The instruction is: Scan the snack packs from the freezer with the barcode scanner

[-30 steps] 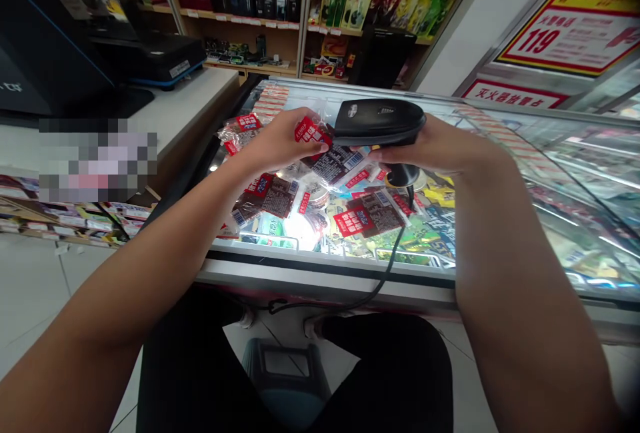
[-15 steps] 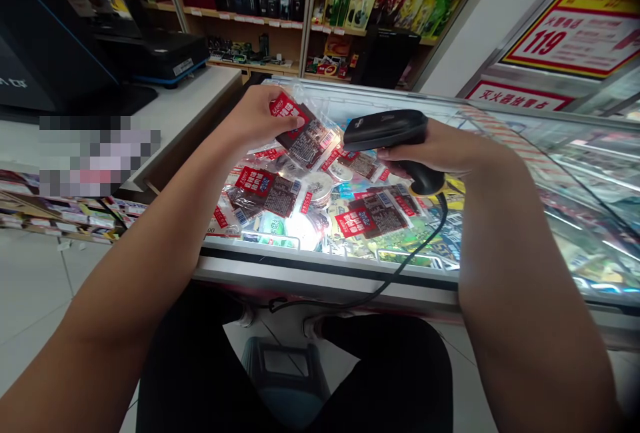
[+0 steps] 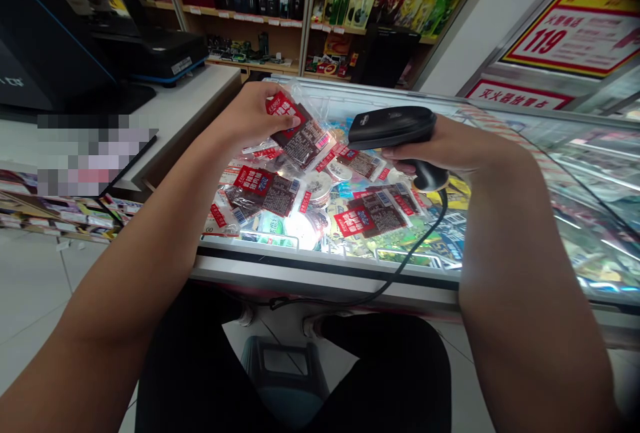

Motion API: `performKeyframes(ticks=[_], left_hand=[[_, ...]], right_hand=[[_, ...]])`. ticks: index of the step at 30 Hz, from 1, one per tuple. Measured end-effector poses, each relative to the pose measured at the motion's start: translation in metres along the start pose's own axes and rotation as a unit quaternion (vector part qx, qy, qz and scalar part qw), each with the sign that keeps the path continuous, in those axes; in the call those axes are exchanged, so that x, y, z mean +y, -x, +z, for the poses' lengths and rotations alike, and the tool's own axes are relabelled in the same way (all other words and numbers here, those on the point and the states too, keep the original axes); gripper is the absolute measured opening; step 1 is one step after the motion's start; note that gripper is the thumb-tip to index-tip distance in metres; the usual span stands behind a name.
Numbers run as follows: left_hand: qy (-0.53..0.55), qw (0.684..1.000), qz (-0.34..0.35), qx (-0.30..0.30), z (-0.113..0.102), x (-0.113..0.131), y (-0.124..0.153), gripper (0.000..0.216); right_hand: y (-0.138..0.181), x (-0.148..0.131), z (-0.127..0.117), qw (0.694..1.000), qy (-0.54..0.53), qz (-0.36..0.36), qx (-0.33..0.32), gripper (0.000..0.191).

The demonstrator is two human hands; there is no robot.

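Observation:
Between the thumb and fingers of my left hand (image 3: 263,113) is a clear snack packet (image 3: 303,136) with a red label and dark contents. A reddish glow lies on its barcode. My right hand (image 3: 425,146) grips a black barcode scanner (image 3: 393,126), its head pointing left toward that packet, a short gap apart. The scanner's black cable (image 3: 420,246) loops down over the freezer's front edge. Below my hands, similar red-labelled packets (image 3: 267,191) lie on the glass, and another pair of packets (image 3: 373,213) overlaps to the right.
A lit chest freezer (image 3: 320,266) with a glass top holds colourful ice-cream packs. To the left stands a white counter (image 3: 200,96) with a black terminal (image 3: 45,33). Goods fill the shelves (image 3: 280,16) behind. A stool (image 3: 285,380) is beneath me.
The scanner has shifted slightly right, away from the packet. My left hand has moved the packet slightly left, and a reddish glow now shows on its barcode.

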State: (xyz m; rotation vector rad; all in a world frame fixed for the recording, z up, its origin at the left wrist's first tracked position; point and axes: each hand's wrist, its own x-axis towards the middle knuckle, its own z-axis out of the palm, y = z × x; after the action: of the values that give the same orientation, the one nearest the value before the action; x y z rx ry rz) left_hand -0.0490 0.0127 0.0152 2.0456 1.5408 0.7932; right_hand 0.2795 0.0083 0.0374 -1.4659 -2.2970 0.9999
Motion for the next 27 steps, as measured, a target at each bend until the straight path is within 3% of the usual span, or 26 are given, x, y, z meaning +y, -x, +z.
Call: performKeyframes(ticks=[10, 15, 18, 23, 27], left_hand=[[-0.022, 0.999, 0.012, -0.029, -0.010, -0.003, 0.002, 0.080], [-0.087, 0.991, 0.036, -0.094, -0.009, -0.011, -0.001, 0.074], [-0.165, 0.977, 0.058, -0.124, -0.004, -0.017, -0.004, 0.071], [-0.266, 0.950, 0.138, -0.082, 0.007, -0.015, -0.002, 0.063], [-0.244, 0.951, 0.166, -0.089, 0.023, -0.003, 0.003, 0.051]], right_hand=[[-0.002, -0.001, 0.000, 1.000, -0.004, 0.011, 0.022, 0.034], [-0.021, 0.019, 0.003, 0.985, 0.081, 0.134, 0.067, 0.041], [-0.031, 0.034, 0.004, 0.980, 0.110, 0.150, 0.065, 0.041], [-0.036, 0.050, 0.002, 0.982, 0.104, 0.154, 0.042, 0.041], [-0.034, 0.050, 0.003, 0.983, 0.042, 0.179, 0.024, 0.039]])
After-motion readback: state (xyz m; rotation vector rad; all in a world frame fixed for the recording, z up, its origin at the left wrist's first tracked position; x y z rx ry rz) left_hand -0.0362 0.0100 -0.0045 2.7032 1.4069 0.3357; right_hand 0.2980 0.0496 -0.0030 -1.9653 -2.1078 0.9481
